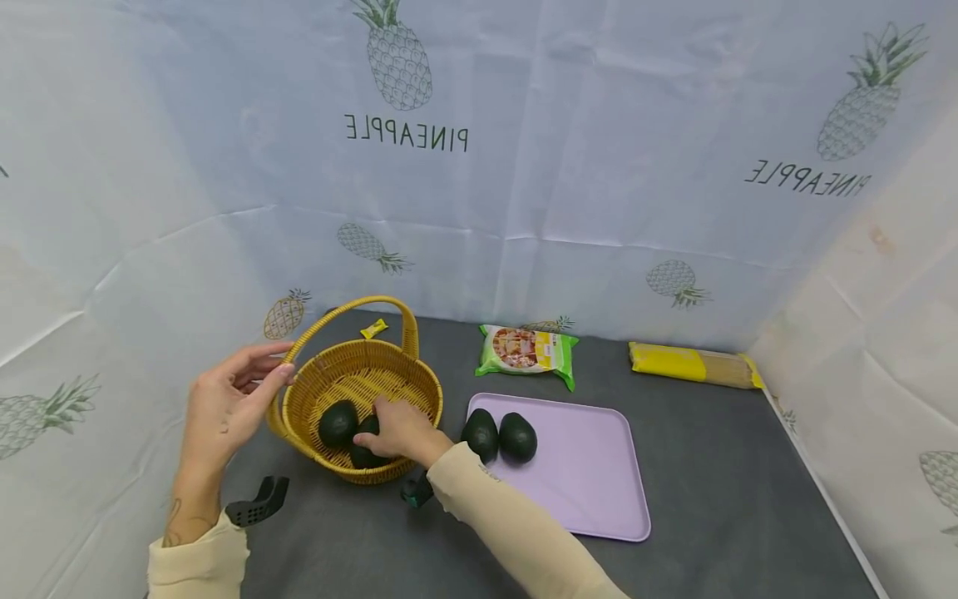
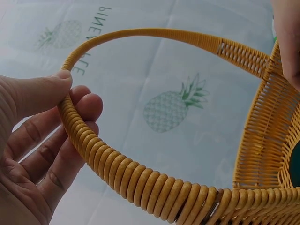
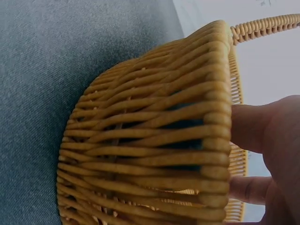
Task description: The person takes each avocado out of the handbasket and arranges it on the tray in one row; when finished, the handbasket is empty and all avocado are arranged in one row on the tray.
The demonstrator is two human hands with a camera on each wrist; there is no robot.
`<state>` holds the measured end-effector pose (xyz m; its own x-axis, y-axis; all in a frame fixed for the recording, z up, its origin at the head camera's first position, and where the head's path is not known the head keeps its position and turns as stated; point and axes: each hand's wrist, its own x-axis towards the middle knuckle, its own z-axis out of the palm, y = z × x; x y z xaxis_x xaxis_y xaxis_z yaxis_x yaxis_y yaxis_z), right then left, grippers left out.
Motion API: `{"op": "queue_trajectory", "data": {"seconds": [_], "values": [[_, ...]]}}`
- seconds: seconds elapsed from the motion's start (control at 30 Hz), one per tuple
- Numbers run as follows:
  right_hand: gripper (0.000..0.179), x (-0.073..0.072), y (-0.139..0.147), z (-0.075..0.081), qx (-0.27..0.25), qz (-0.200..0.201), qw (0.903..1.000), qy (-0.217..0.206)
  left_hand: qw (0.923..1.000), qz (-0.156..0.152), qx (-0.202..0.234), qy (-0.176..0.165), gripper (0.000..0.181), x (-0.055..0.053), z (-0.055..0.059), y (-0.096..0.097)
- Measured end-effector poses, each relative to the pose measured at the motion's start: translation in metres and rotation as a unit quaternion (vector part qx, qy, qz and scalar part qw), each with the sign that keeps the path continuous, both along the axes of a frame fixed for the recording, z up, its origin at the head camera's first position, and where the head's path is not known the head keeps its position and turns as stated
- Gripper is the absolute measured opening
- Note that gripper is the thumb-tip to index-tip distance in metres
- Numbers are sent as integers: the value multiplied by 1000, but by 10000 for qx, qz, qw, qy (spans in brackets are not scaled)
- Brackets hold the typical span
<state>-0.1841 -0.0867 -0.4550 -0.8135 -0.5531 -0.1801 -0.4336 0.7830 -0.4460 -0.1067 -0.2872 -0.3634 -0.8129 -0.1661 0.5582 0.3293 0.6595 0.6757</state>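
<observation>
Lying behind basket (image 1: 350,376): yellow sachet (image 1: 373,329); right, lilac tray (image 1: 587,470).

Basket (image 1: 359,378) left of tray (image 1: 580,470)

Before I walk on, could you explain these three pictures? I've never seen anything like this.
No robot here: just a person's bare left hand and right hand. The wide picture comes from a camera worn on the head, looking forward and down; the others come from one on each wrist. On the dark surface are a yellow woven basket and a lilac tray with two dark green fruits, seemingly avocados, toward its left side. Farther back lie a green-and-white packet, a yellow-and-tan package and a small yellow wrapper. The left hand pinches the basket's handle. The right reaches inside and seems to grip one fruit; another lies beside it.
</observation>
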Motion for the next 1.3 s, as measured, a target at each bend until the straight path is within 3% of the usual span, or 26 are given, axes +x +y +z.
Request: {"op": "queue_trajectory", "data": {"seconds": [0.37,0.87,1.3], "values": [[65,0,-4,-2,-224,381,9989,-145,10000,-18,14,-53,29,-1,0,0],[61,0,-6,-1,-409,429,9973,-428,9999,-86,98,-5,32,-1,0,0],[54,1,0,-1,-683,658,9954,-110,9999,-114,125,23,33,0,0,0]]}}
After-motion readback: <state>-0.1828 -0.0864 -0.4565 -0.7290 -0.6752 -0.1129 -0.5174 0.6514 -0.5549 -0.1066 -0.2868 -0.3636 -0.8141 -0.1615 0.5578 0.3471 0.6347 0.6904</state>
